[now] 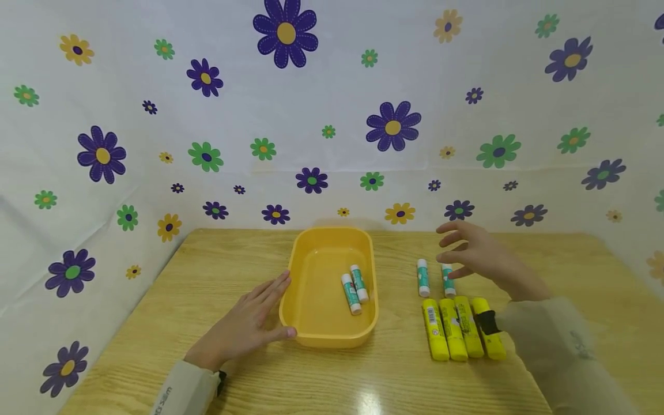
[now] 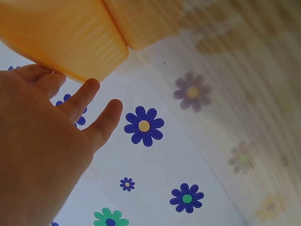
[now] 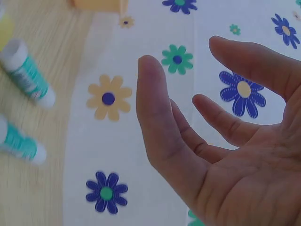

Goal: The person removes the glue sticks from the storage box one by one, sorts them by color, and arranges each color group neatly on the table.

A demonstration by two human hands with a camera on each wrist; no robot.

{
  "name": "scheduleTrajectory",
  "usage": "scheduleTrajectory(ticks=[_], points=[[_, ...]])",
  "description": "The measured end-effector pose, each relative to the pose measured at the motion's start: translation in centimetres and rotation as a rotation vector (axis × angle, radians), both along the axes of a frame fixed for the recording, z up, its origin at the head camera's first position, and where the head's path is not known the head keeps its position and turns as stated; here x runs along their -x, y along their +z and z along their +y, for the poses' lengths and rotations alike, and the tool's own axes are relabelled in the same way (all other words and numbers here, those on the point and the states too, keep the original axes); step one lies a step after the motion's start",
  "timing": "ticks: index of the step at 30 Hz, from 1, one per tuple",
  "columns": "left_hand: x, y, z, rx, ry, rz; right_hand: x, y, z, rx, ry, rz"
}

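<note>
A yellow plastic tray (image 1: 332, 340) stands on the table with two small teal-and-white glue sticks, one glue stick (image 1: 350, 295) lying beside the other glue stick (image 1: 359, 282) in its right half. My left hand (image 1: 244, 325) rests against the tray's left side, fingers extended along the wall and thumb at the near corner. Just right of the tray, two more teal glue sticks lie side by side: a left one (image 1: 423, 279) and a right one (image 1: 448, 286). Over the right one hovers my right hand (image 1: 477, 253), fingers loosely bent and nothing between them; it partly covers that stick in the head view.
Several larger yellow glue sticks (image 1: 453, 331) lie in a row in front of the small ones, beneath the right sleeve (image 1: 550, 340). A flower-printed white sheet (image 1: 332, 86) hangs behind the wooden table (image 1: 233, 253) and along its sides.
</note>
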State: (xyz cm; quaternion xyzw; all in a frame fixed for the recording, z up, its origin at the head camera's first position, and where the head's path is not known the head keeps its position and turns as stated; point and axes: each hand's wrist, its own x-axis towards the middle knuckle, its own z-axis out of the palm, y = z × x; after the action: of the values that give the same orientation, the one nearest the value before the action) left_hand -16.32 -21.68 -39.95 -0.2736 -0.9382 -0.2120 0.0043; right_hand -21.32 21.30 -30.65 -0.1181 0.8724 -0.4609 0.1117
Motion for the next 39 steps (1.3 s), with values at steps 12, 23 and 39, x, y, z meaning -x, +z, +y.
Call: scheduleTrajectory(ticks=[12, 23, 39], points=[[-0.1, 0.0, 0.2, -0.007, -0.004, 0.004, 1.2, 0.6, -5.8, 0.140, 0.067, -0.066], [-0.1, 0.0, 0.2, 0.003, -0.003, 0.017, 2.3, -0.7, -9.4, 0.205, 0.086, -0.123], [-0.1, -0.1, 0.2, -0.005, 0.008, 0.012, 2.1, -1.9, -13.5, 0.180, 0.081, -0.237]])
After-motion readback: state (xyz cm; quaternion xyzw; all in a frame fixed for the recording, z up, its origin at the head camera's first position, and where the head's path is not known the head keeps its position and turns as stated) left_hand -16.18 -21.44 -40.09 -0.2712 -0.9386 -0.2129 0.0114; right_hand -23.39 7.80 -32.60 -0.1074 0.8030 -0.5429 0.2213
